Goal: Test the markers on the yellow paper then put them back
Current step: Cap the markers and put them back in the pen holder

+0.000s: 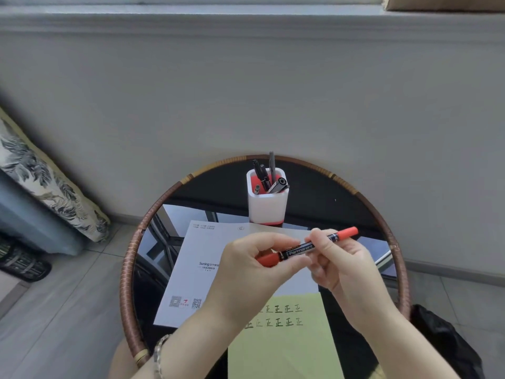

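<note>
A: Where is the red marker?

B: In the air on the person's side of the pen holder, slanting up to the right. It has a slim black barrel printed "Permanent" and a red cap at each end.

A: And the hands?

B: Both grip it. The left hand curls round the lower red end; the right hand pinches the barrel near the upper cap.

A: What is the holder like?

B: A rounded square cup, matte white with a red lining and base, with several dark pens leaning inside.

A: The yellow paper?

B: Flat, further toward the person than the holder, bearing 2 rows of dark handwritten characters. It overlaps a white sheet printed with 2 QR codes, whose far edge reaches the holder's base.

A: The table?

B: Round, with a glossy, reflective black top and a brown wrapped rattan rim.
</note>
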Available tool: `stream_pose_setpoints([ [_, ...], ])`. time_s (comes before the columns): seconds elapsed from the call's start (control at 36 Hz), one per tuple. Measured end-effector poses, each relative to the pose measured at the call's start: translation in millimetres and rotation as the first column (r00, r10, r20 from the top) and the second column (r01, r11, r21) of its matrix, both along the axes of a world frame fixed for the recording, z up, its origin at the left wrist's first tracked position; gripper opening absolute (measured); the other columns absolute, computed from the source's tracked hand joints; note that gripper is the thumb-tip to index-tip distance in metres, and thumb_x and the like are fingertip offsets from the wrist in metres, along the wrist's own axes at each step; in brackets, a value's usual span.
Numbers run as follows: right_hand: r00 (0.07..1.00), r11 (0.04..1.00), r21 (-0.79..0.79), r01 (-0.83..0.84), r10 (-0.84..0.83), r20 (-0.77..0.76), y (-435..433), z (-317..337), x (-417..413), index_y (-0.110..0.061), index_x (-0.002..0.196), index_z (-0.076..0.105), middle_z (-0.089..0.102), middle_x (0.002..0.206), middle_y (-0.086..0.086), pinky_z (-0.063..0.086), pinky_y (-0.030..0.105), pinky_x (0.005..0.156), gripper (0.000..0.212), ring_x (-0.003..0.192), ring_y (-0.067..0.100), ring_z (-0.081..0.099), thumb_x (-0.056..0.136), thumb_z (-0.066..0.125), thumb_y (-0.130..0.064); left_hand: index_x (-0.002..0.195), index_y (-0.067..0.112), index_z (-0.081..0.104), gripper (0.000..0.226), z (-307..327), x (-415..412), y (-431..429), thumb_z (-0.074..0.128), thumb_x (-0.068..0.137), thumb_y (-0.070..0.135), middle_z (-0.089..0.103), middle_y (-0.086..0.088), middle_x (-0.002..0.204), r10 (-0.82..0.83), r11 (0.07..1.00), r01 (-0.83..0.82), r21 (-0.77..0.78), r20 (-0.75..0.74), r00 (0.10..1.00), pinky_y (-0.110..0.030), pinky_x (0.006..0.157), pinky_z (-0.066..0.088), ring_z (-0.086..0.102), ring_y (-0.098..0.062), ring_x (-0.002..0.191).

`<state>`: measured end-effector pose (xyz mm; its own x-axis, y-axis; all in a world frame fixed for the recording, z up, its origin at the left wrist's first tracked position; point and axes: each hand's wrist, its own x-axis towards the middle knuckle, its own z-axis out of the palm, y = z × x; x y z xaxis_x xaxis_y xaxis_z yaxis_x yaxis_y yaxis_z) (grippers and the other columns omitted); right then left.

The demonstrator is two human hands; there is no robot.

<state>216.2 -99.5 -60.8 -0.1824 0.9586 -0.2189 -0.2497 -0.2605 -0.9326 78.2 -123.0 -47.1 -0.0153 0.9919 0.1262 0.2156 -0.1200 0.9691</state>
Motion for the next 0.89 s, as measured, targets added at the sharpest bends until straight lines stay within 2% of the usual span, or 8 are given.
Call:
stream_pose_setpoints([
  [0.17, 0.998, 0.998, 0.013, -0.058, 0.057, 0.028, 0.0, -5.1, -2.3, -0.015, 0.060, 0.065, 0.043, 0.049, -0.002, 0.028, 0.021, 0.048, 0.023, 0.047, 0.010, 0.034, 0.073, 0.069, -0.034, 0.070, 0.028, 0.075, 0.017, -6.6, 1.8, 2.1, 0.080, 0.067, 0.012, 0.073, 0.001, 0.068, 0.058, 0.998, -0.056, -0.038, 0.054, 0.997, -0.031, 0.057, 0.056, 0.066, -0.017, 0.057],
  [0.31, 0.996, 0.997, 0.039, -0.069, 0.067, 0.062, 2.6, -7.0, -6.4, -0.009, 0.063, 0.058, 0.034, 0.046, -0.003, 0.026, 0.018, 0.043, 0.025, 0.044, 0.009, 0.027, 0.074, 0.064, -0.030, 0.061, 0.024, 0.073, 0.020, -12.9, -2.7, 1.8, 0.079, 0.068, 0.007, 0.069, 0.002, 0.057, 0.092, 0.995, -0.088, -0.051, 0.083, 0.992, -0.016, 0.047, 0.046, 0.063, -0.011, 0.048],
  [0.44, 0.995, 0.996, 0.040, -0.077, 0.074, 0.072, 9.9, -8.7, -12.2, -0.009, 0.062, 0.056, 0.034, 0.047, -0.001, 0.025, 0.017, 0.043, 0.026, 0.043, 0.009, 0.026, 0.087, 0.055, -0.014, 0.062, 0.015, 0.071, 0.016, -13.0, -7.3, 6.0, 0.077, 0.070, 0.002, 0.068, 0.000, 0.053, 0.108, 0.992, -0.098, -0.078, 0.134, 0.985, -0.018, 0.049, 0.050, 0.062, -0.011, 0.046],
  [0.58, 0.994, 0.994, 0.059, -0.095, 0.091, 0.061, 15.5, -12.1, -13.5, -0.010, 0.063, 0.058, 0.037, 0.047, -0.001, 0.027, 0.017, 0.044, 0.025, 0.042, 0.007, 0.030, 0.087, 0.054, -0.012, 0.061, 0.009, 0.070, 0.013, -16.0, -9.6, 13.9, 0.076, 0.070, 0.001, 0.064, -0.001, 0.048, 0.108, 0.989, -0.088, -0.117, 0.170, 0.980, -0.018, 0.046, 0.047, 0.057, -0.011, 0.041],
  [0.69, 0.989, 0.993, 0.056, -0.106, 0.099, 0.110, 21.5, -15.6, -11.1, -0.017, 0.056, 0.060, 0.041, 0.045, -0.004, 0.031, 0.015, 0.044, 0.033, 0.042, 0.006, 0.033, 0.089, 0.054, -0.013, 0.063, 0.006, 0.069, 0.011, -24.4, -8.8, 22.8, 0.075, 0.071, 0.002, 0.065, -0.006, 0.054, 0.122, 0.969, -0.060, -0.241, 0.252, 0.960, -0.020, 0.045, 0.046, 0.055, -0.012, 0.043],
  [0.75, 0.972, 0.992, -0.016, -0.127, 0.128, 0.195, 28.4, -19.1, -9.9, -0.018, 0.058, 0.060, 0.043, 0.048, -0.005, 0.037, 0.017, 0.049, 0.031, 0.044, 0.006, 0.037, 0.089, 0.056, -0.018, 0.069, 0.008, 0.069, 0.008, -31.3, -9.0, 29.9, 0.075, 0.074, 0.009, 0.068, -0.002, 0.061, 0.094, 0.944, -0.027, -0.328, 0.192, 0.977, -0.020, 0.051, 0.049, 0.059, -0.010, 0.051],
  [0.81, 0.941, 0.992, -0.037, -0.122, 0.127, 0.312, 36.1, -23.2, -8.4, -0.015, 0.069, 0.063, 0.049, 0.054, -0.004, 0.043, 0.021, 0.059, 0.019, 0.051, 0.007, 0.045, 0.087, 0.059, -0.021, 0.080, 0.014, 0.069, 0.009, -40.0, -12.5, 38.6, 0.073, 0.078, 0.021, 0.070, 0.005, 0.072, 0.034, 0.920, -0.021, -0.391, 0.028, 0.999, -0.017, 0.060, 0.052, 0.063, -0.003, 0.062],
  [0.89, 0.920, 0.982, 0.191, 0.003, -0.078, 0.385, 45.4, -22.4, -3.7, -0.017, 0.079, 0.063, 0.061, 0.071, 0.002, 0.049, 0.024, 0.067, 0.008, 0.065, 0.010, 0.058, 0.084, 0.063, -0.011, 0.101, 0.019, 0.061, 0.029, -50.8, -24.2, 54.6, 0.072, 0.078, 0.031, 0.066, 0.009, 0.094, 0.081, 0.924, -0.126, -0.360, -0.138, 0.987, -0.012, 0.072, 0.046, 0.061, 0.004, 0.084],
])
